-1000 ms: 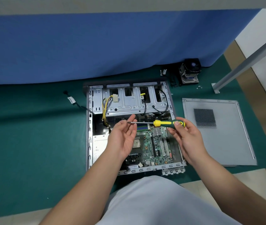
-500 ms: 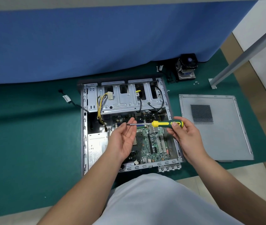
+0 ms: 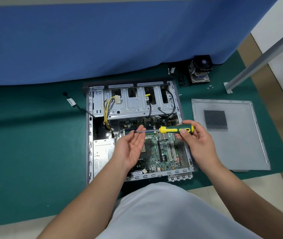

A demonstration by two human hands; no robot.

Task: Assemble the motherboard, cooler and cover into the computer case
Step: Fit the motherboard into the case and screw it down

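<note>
The open computer case (image 3: 89, 135) lies flat on a green mat, and the green motherboard (image 3: 164, 152) sits inside its right half. My right hand (image 3: 196, 140) grips the yellow-and-green handle of a screwdriver (image 3: 175, 129) held level above the board. My left hand (image 3: 132, 147) is palm up with relaxed fingers, and its fingertips touch the metal shaft near the tip. The grey side cover (image 3: 237, 152) lies flat to the right of the case. The black cooler (image 3: 200, 69) stands behind the case at the back right.
A blue cloth wall (image 3: 102, 40) rises behind the mat. A grey metal leg (image 3: 261, 57) slants down at the right. Small screws (image 3: 210, 86) lie near its foot. A loose cable with a tag (image 3: 70, 102) lies left of the case. A power supply (image 3: 101, 156) fills the case's left side.
Both hands and the screwdriver keep their pose. The camera has shifted slightly, so the case and cover sit a little further left in view.
</note>
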